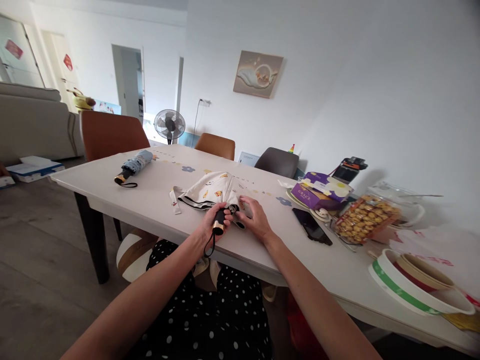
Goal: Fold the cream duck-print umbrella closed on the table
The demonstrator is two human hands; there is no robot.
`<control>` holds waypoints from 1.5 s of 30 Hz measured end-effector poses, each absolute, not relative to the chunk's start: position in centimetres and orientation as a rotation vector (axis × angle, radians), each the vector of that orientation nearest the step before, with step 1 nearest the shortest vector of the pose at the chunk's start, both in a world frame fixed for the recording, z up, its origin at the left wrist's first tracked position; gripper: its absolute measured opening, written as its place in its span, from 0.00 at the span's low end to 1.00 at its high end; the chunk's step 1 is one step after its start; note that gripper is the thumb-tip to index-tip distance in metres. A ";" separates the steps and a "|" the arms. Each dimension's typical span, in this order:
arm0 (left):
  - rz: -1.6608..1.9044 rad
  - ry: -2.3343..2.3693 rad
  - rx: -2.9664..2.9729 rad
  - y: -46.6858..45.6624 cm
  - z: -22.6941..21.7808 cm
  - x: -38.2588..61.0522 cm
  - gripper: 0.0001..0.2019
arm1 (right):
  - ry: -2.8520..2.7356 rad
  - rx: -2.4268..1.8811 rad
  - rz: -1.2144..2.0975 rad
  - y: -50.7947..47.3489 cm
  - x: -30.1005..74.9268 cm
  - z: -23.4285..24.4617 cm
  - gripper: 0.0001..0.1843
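A white folding umbrella [208,187] with small printed figures lies on the table in front of me, its canopy loosely folded and its strap spread to the left. My left hand [209,220] is wrapped round its black handle, which has a gold-coloured end and a hanging wrist loop. At the right side of the canopy is my right hand [257,218], fingers apart and curved at the dark-edged folds; whether the fingertips touch the fabric I cannot tell. Farther left rests a blue umbrella [138,161], rolled up, with a similar black and gold handle.
On the white table [168,200], to the right, are a phone [312,226], a purple tissue box [318,192], a clear jar of snacks [367,217] and a white-green bowl [397,290]. Chairs [215,146] stand along the far side, with a fan [170,125] behind.
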State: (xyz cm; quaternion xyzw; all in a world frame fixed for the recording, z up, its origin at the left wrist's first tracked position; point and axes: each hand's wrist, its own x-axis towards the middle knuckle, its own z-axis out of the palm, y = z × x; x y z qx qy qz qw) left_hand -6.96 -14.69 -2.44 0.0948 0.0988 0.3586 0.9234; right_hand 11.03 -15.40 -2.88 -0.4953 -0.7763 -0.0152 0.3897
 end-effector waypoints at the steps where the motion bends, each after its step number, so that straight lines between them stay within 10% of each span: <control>1: 0.735 0.200 0.196 -14.7 -2.4 -6.9 0.09 | -2.005 -1.257 -0.060 -15.3 11.0 -2.9 0.22; 14: 0.738 0.248 0.181 -14.9 -2.1 -7.0 0.09 | -1.453 -1.673 -0.127 -14.3 13.2 -2.9 0.15; 28: 0.707 0.275 0.207 -14.6 -2.3 -6.9 0.09 | -0.994 -1.243 0.906 -13.8 13.9 -1.8 0.19; 45: 0.648 0.302 0.223 -14.5 -2.3 -6.8 0.09 | -0.810 -1.071 0.821 -13.5 13.0 2.0 0.16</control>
